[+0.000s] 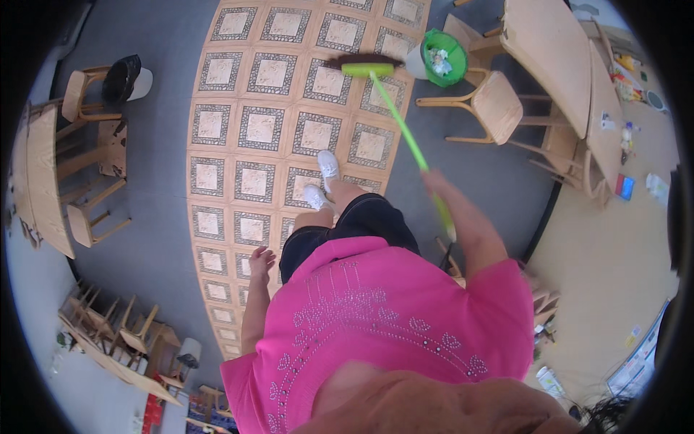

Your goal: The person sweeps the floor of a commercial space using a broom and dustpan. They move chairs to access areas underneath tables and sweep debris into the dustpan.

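Note:
My right hand (434, 183) grips the bright green handle of a broom (404, 127) near its upper end. The broom's green head (367, 69) and dark bristles rest on the patterned floor covering (257, 127) ahead of my feet, a little blurred. Close to the right end of the bristles stands a pale bin with a green liner (445, 57), with crumpled waste inside. My left hand (262, 262) hangs at my side with its fingers apart, holding nothing.
A small wooden chair (496, 106) and wooden tables (547, 51) stand on the right. On the left are a bin with a black liner (120, 78), another table (46, 179) and small chairs (81, 225). More chairs (135, 331) sit farther back at lower left.

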The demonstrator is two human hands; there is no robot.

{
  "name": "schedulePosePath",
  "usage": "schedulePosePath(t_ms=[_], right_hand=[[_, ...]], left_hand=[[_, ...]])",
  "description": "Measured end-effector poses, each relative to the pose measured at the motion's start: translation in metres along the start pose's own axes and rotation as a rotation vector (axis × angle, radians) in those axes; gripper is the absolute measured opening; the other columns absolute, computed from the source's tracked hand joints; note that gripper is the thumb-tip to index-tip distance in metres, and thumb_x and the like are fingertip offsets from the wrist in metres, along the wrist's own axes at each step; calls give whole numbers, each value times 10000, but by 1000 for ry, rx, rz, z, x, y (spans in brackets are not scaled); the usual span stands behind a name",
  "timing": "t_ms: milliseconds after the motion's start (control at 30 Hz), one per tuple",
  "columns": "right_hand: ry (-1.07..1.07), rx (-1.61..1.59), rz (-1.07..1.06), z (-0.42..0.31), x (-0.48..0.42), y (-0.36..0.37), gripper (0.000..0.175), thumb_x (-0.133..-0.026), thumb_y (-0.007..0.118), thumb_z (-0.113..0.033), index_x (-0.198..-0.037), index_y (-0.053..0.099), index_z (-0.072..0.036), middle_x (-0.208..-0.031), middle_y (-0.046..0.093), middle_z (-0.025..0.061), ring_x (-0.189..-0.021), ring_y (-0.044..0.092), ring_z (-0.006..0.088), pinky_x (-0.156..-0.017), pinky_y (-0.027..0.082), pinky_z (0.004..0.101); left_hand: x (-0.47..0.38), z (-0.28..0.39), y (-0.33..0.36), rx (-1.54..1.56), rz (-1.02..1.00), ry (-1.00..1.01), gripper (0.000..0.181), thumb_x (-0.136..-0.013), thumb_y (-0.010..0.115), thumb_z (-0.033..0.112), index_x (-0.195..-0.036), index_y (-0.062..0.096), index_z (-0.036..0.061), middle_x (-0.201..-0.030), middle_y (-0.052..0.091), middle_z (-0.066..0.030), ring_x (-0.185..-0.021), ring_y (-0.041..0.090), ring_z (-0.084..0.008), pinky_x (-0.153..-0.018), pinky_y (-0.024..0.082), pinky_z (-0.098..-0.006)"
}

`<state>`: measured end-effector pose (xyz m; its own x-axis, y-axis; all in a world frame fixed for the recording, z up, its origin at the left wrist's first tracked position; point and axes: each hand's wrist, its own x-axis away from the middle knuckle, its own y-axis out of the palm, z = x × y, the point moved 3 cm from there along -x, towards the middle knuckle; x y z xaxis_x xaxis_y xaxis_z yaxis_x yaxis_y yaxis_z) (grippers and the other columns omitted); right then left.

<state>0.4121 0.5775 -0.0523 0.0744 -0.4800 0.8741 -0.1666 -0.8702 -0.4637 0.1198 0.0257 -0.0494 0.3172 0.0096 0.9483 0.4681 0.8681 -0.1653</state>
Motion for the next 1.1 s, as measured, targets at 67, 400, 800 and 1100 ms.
schedulePosePath(t_ms=[67, 400, 800, 1100], right_hand=[[-70, -87, 37, -92, -45, -23, 439, -906, 437, -382, -774, 525, 27, -534, 515, 140, -448, 541, 278, -433, 417, 452], [-7, 2, 68, -83, 81, 67, 506, -897, 453, -440, -827, 559, 50, -718, 596, 198, -649, 590, 332, -584, 449, 434], [299, 99, 15, -194, 198, 220, 456, -848, 518, -401, -871, 598, 47, -702, 605, 159, -542, 581, 277, -475, 438, 421], [47, -308, 142, -415, -11, 151, 462, -899, 435, -394, -704, 513, 18, -511, 501, 121, -410, 514, 258, -419, 414, 422]], left_hand=[[-1, 25, 1, -90, -55, -11, 323, -809, 577, 91, -1123, 508, 70, -905, 623, -72, -751, 616, -170, -641, 482, -291], [-44, 137, -66, -212, 2, 51, 314, -803, 592, 78, -1106, 521, 33, -867, 609, -66, -735, 611, -152, -592, 473, -264], [-142, 263, -211, -98, -17, 116, 294, -784, 578, 56, -1075, 542, 25, -799, 599, -74, -620, 575, -138, -524, 449, -235], [-146, 267, -324, -287, -3, 24, 316, -796, 579, 84, -1096, 503, 22, -856, 592, -74, -732, 593, -170, -626, 479, -292]])
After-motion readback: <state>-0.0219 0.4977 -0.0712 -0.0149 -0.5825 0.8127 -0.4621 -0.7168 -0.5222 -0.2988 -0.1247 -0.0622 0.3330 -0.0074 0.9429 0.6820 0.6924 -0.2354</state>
